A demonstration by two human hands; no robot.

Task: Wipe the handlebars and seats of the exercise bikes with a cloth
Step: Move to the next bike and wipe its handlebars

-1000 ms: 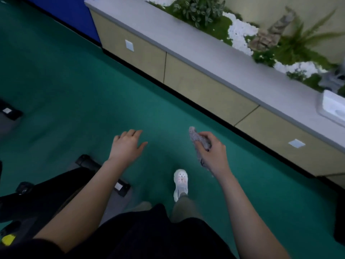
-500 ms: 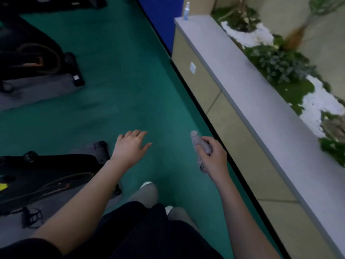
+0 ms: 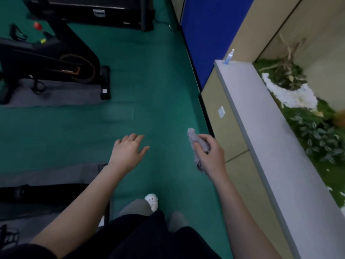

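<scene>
- The small grey fuzzy cloth [image 3: 198, 146] is bunched in your right hand [image 3: 210, 156]; one end pokes up past your fingers and the other hangs below your palm, over the green floor [image 3: 149, 90].
- It looks light, soft and limp, so it should fold around a round bar or a padded seat without effort. It is not fragile and is unlikely to slip out, though a loose tail can snag on knobs or levers.
- Hold it by the middle, as you do now, and let a broad flap lie under your palm for wiping. For a handlebar, wrapping it round the tube would likely clean best.
- Your right grip is clenched around the cloth, with fingers curled over it and the thumb side turned up. The forearm reaches forward, roughly level, near the tan cabinet with a long grey worktop [image 3: 261, 116] but apart from it.
- Your left hand [image 3: 128, 150] is released and holds nothing. It is palm down, with fingers loosely spread and the thumb out to the right, hovering above the floor.
- The black exercise bike on a grey mat [image 3: 56, 64] stands well apart, ahead and to your left. Its handlebars and seat are out of view here, so I cannot tell their condition.
- Neither hand touches any bike yet.
</scene>
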